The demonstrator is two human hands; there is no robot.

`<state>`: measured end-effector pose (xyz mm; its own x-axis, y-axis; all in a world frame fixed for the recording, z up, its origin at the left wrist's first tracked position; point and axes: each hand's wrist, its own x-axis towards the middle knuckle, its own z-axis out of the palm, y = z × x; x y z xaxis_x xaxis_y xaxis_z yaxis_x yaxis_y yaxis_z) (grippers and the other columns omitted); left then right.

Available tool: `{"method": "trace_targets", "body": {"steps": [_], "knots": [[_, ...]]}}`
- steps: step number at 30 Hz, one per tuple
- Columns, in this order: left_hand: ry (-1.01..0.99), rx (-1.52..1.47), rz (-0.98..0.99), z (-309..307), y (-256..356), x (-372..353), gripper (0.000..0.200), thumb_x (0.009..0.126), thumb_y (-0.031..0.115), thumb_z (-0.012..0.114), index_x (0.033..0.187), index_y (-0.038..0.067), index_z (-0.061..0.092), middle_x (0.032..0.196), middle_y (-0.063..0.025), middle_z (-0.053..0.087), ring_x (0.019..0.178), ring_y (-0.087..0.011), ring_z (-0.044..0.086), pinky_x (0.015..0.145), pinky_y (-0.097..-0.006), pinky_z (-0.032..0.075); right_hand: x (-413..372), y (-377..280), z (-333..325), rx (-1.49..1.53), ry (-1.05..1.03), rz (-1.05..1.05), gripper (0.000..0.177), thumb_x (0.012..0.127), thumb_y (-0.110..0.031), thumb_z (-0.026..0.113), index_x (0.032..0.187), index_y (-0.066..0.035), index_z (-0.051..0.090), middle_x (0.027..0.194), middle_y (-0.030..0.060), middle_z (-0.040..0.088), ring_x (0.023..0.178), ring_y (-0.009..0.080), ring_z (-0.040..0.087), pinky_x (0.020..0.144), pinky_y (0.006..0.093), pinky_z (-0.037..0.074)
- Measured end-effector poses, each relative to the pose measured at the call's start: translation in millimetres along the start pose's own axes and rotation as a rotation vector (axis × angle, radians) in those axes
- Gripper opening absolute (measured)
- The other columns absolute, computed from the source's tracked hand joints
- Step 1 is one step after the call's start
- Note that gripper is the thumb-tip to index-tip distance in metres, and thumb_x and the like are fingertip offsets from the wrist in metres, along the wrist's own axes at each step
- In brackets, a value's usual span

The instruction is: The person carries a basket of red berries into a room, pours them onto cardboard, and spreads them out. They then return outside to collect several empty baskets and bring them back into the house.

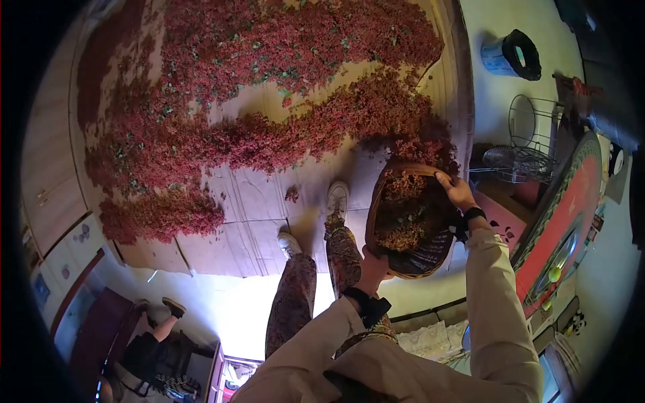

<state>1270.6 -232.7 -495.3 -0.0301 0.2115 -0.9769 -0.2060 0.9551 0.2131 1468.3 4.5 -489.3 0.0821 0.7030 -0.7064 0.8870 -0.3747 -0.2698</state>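
A woven wicker basket is tipped toward the floor covering, its opening facing me. Inside it lie some reddish-brown berry clusters, and its dark inner wall shows. My left hand grips the near rim, fingers partly hidden. On the far right rim, my right hand is closed with the thumb on top. Beyond the basket, red berry clusters with bits of green leaf, resembling Sichuan peppercorns, lie spread in wide bands. A pile of them touches the basket's far edge.
Flattened cardboard covers the floor under my shoes. A blue bin with a black liner stands at upper right. Nearby are a wire rack and a round red-topped table. Another person sits at lower left.
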Motion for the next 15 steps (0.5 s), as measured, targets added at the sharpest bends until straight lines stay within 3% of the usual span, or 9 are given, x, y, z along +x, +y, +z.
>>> {"method": "trace_targets", "body": {"steps": [5,9,10,11,12,13,15], "knots": [[-0.152,-0.311,0.054,-10.2,-35.4,-19.2,0.067,0.074,0.020,0.055,0.126,-0.004,0.021,0.099,-0.0323,0.055,0.093,-0.0436,0.056,0.076,-0.0448,0.048,-17.3,-51.6,0.7,-0.218,-0.041,-0.042,0.069,0.078,-0.064,0.048,0.100,0.000,0.061,0.091,0.0263,0.061,0.093,0.0381,0.057,0.079,0.0405,0.043],[0.021,-0.296,-0.101,-41.4,-36.2,-60.2,0.050,0.082,0.001,0.042,0.126,0.003,0.018,0.112,-0.0222,0.043,0.087,-0.0362,0.059,0.068,-0.0468,0.057,-12.4,-79.6,35.9,-0.278,-0.143,-0.138,0.062,0.079,-0.061,0.049,0.101,-0.004,0.061,0.086,0.0256,0.061,0.092,0.0384,0.057,0.076,0.0430,0.044],[-0.050,-0.357,-0.113,-54.7,-49.7,-45.2,0.051,0.080,0.005,0.046,0.124,-0.001,0.021,0.102,-0.0220,0.050,0.088,-0.0346,0.060,0.066,-0.0436,0.057,1.3,-72.1,56.9,-0.212,-0.230,-0.180,0.065,0.078,-0.063,0.048,0.103,-0.005,0.061,0.090,0.0245,0.062,0.093,0.0390,0.056,0.078,0.0438,0.043],[-0.129,-0.421,-0.113,-74.0,-17.3,-47.8,0.054,0.078,0.008,0.050,0.123,-0.004,0.023,0.091,-0.0219,0.056,0.089,-0.0330,0.061,0.065,-0.0404,0.057,1.2,-94.2,61.5,-0.223,-0.216,-0.204,0.065,0.078,-0.063,0.048,0.103,-0.005,0.061,0.090,0.0245,0.062,0.093,0.0390,0.056,0.078,0.0438,0.043],[-0.140,-0.614,-0.029,-93.5,4.2,-66.1,0.049,0.080,0.006,0.048,0.123,0.001,0.026,0.090,-0.0208,0.056,0.077,-0.0333,0.063,0.060,-0.0429,0.058,-2.0,-114.4,76.5,-0.333,-0.188,-0.168,0.065,0.078,-0.063,0.048,0.105,-0.005,0.061,0.093,0.0236,0.062,0.094,0.0376,0.057,0.079,0.0427,0.044],[-0.067,-0.635,-0.075,-109.2,-7.9,-56.0,0.050,0.079,0.004,0.047,0.123,0.002,0.024,0.096,-0.0220,0.053,0.075,-0.0362,0.062,0.059,-0.0465,0.058,-8.0,-132.6,96.3,-0.437,-0.174,-0.127,0.065,0.079,-0.063,0.048,0.106,-0.006,0.061,0.095,0.0227,0.062,0.094,0.0362,0.058,0.080,0.0416,0.044],[0.000,-0.538,-0.121,-129.4,-24.3,-57.2,0.054,0.078,0.004,0.049,0.124,0.001,0.020,0.108,-0.0248,0.047,0.082,-0.0382,0.060,0.059,-0.0484,0.058,-21.3,-157.5,118.0,-0.357,-0.192,-0.222,0.067,0.079,-0.065,0.046,0.107,-0.006,0.061,0.100,0.0216,0.061,0.097,0.0352,0.057,0.083,0.0404,0.043]]}}
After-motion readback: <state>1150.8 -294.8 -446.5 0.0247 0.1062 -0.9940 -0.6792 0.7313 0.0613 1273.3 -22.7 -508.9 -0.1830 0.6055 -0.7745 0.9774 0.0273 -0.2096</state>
